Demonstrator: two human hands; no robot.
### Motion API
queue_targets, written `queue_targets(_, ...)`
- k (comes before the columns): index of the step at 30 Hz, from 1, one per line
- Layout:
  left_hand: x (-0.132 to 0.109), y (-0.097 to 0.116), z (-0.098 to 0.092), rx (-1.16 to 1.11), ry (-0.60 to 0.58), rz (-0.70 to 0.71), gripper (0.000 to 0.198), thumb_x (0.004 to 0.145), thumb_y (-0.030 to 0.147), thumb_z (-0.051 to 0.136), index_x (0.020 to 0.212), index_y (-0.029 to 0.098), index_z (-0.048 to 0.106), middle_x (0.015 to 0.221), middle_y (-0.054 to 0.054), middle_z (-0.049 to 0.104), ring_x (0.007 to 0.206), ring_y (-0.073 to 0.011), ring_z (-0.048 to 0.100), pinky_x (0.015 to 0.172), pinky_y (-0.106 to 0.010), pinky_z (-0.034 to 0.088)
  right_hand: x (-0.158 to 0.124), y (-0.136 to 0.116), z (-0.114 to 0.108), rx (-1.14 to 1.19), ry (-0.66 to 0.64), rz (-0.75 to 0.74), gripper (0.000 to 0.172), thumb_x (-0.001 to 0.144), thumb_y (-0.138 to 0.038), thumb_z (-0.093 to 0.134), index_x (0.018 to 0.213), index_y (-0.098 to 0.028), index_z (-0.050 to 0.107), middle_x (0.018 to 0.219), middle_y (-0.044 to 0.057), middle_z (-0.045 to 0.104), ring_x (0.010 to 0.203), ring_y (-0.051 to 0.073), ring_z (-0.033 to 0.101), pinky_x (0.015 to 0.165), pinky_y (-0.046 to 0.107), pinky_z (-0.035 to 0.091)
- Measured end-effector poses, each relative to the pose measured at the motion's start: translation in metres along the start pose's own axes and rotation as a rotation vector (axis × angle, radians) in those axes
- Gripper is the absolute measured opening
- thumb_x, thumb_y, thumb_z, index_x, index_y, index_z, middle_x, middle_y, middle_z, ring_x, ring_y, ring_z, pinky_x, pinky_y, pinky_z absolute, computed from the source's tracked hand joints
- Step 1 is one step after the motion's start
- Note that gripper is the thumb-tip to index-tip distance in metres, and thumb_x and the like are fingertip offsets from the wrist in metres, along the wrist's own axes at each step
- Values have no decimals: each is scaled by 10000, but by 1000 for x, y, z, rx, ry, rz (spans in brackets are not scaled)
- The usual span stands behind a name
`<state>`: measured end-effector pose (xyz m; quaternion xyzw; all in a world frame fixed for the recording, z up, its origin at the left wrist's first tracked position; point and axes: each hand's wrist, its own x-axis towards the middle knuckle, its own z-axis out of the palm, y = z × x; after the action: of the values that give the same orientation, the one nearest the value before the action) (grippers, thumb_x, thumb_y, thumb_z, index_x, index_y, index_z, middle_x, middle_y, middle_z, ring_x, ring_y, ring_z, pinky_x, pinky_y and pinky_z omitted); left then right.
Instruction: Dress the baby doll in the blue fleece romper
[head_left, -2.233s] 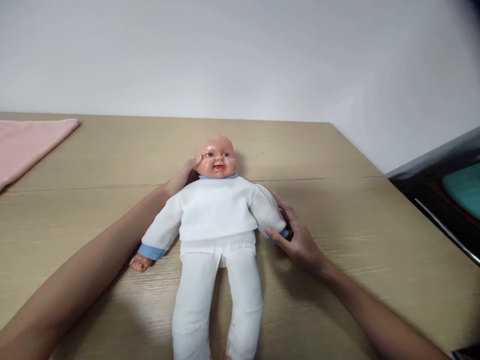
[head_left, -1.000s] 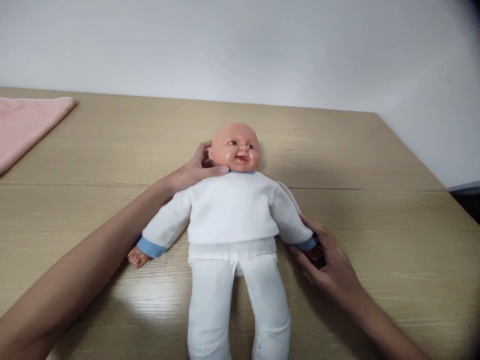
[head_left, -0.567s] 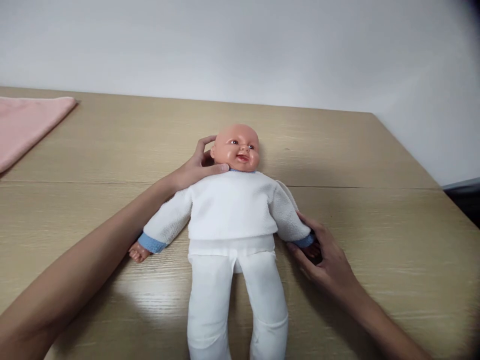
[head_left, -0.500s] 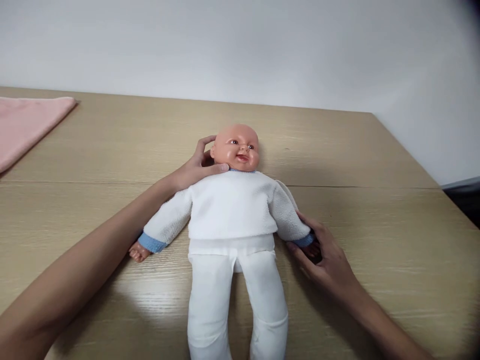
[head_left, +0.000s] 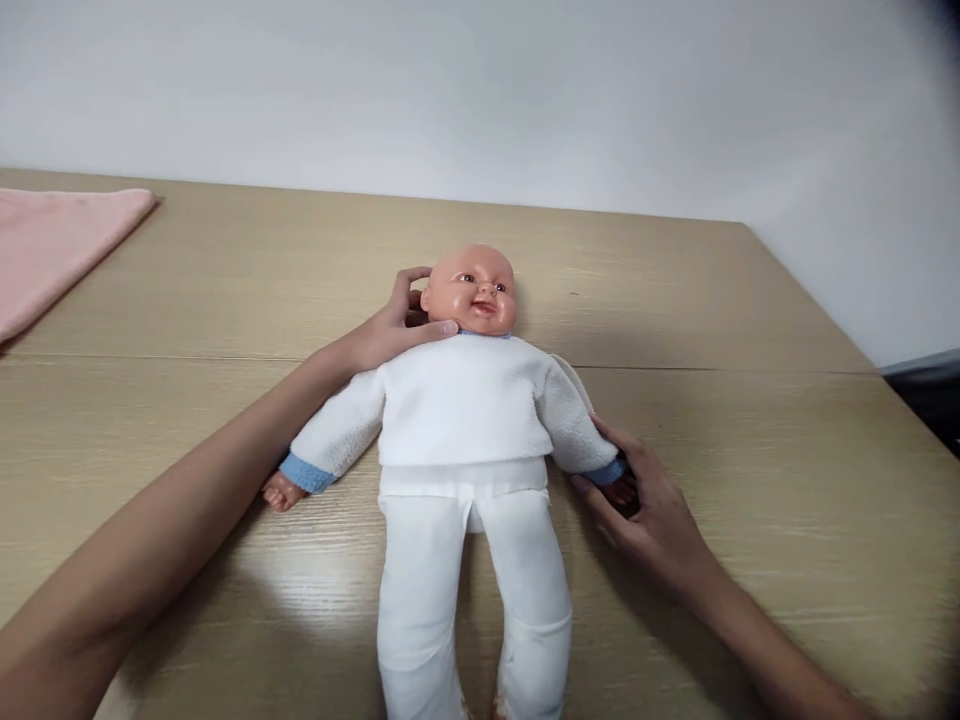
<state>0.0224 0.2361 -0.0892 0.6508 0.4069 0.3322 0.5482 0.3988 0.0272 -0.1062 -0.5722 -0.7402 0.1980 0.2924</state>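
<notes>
A baby doll (head_left: 461,410) in a white fleece top with blue cuffs and white trousers lies face up on the wooden table (head_left: 712,330), head toward the wall. My left hand (head_left: 390,330) cups the left side of the doll's head and neck, thumb under its chin, fingers curled behind the ear. My right hand (head_left: 645,500) is wrapped around the doll's small hand and blue cuff at the right sleeve end. The doll's other bare hand (head_left: 279,492) rests on the table by my left forearm.
A folded pink cloth (head_left: 52,250) lies at the table's far left corner. A white wall runs behind the table. The table's right edge drops off beside a dark object (head_left: 930,390) at the far right.
The doll's head has turned slightly from facing right to more upward, and the doll has shifted a little toward the wall. Both hands keep their holds.
</notes>
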Motion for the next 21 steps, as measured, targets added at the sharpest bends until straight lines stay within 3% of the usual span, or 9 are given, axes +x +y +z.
queue_targets(6, 2, 4, -3, 45, -9, -9, 1090, 849, 726, 902, 1636, 321, 266, 1581, -181, 589, 1376, -376, 657, 1088, -518, 590, 0, 1, 0, -3, 0, -9, 616, 1084, -421, 723, 1650, -327, 500, 1468, 131, 710, 1295, 347, 727, 1120, 515, 595)
queue_targets(10, 1, -4, -21, 157, 27, 32, 1029, 847, 769, 880, 1622, 289, 402, 1546, -174, 627, 1328, -365, 681, 1076, -511, 591, 1, -2, 1, 10, 15, -8, 631, 1075, -426, 730, 1651, -326, 492, 1519, 135, 675, 1362, 352, 692, 1177, 535, 565)
queue_targets(14, -2, -24, -50, 236, 260, 108, 760, 954, 771, 760, 1459, 222, 613, 1301, -136, 761, 1168, -298, 723, 1092, -491, 555, 3, -3, 0, 8, 68, -40, 655, 1061, -433, 742, 1652, -305, 491, 1570, 164, 609, 1464, 364, 616, 1235, 563, 520)
queue_targets(16, -5, -34, -61, 175, 385, 144, 638, 951, 707, 798, 1321, 203, 673, 1152, -104, 780, 1024, -251, 729, 1034, -454, 571, 4, -2, -4, 7, 71, -32, 619, 1072, -427, 718, 1636, -290, 505, 1547, 170, 624, 1436, 358, 635, 1207, 553, 539)
queue_targets(21, -21, -38, -64, 21, 560, 201, 434, 970, 578, 821, 1188, 225, 691, 1031, -63, 753, 804, -169, 652, 858, -364, 576, 4, 2, -21, -104, 17, -17, 529, 1082, -433, 684, 1569, -263, 569, 1457, 160, 725, 1312, 365, 714, 1108, 536, 580)
